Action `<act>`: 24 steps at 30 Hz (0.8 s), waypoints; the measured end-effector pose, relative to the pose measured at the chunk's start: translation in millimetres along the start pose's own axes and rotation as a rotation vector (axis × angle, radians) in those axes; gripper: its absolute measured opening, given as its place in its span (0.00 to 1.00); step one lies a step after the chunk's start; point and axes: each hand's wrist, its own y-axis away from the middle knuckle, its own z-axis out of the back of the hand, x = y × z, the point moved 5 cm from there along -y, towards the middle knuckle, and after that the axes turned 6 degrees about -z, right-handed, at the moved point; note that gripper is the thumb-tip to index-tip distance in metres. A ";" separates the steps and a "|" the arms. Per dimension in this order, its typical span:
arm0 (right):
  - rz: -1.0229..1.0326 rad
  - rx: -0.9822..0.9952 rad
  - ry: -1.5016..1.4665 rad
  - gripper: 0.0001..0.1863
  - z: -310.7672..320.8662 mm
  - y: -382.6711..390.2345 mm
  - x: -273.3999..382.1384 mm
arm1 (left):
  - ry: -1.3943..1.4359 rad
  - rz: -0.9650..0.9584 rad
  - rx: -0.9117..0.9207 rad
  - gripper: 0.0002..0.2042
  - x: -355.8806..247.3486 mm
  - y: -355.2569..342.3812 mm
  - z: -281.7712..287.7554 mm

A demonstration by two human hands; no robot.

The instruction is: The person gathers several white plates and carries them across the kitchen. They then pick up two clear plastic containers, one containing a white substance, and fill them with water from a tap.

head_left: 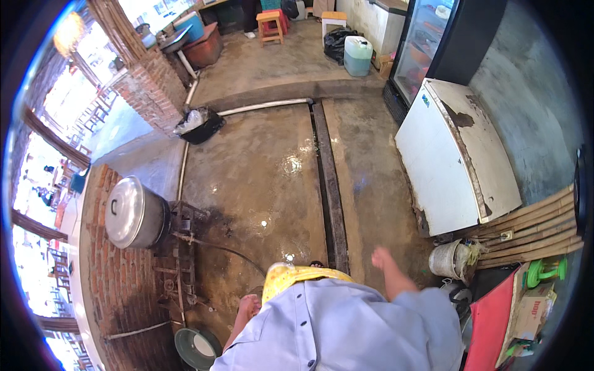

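Note:
My left hand (249,304) hangs low beside my yellow patterned garment (284,278), its fingers curled in with nothing showing in them. A dark hose (238,252) runs across the floor just ahead of it. My right hand (382,256) is held out to the right in a loose fist, with nothing seen in it. It is above the wet concrete floor (377,185), apart from the white chest freezer (439,161) and a dirty white bucket (447,258). Neither hand touches any of these things.
A narrow drain channel (328,185) runs ahead, up to a raised step (278,94). At left, a large lidded pot (137,213) stands on a burner frame beside a brick wall (117,290). A black basin (199,127), stools (270,28) and a jerrycan (357,57) are farther off.

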 end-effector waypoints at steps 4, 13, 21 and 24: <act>0.477 0.005 0.093 0.12 -200.3 -9.6 279.9 | -0.270 0.048 -0.034 0.09 -36.2 -68.2 11.0; 0.401 -0.051 0.381 0.07 -365.6 -107.0 449.0 | -0.643 -0.181 0.050 0.08 -318.3 -308.0 16.3; -0.318 -0.356 0.002 0.05 -288.5 -158.1 335.5 | -0.083 -0.328 -0.076 0.04 -767.4 -527.7 -22.0; -0.389 -0.364 -0.106 0.05 -328.9 -193.3 396.2 | -0.100 -0.428 -0.051 0.02 -898.1 -588.4 -57.3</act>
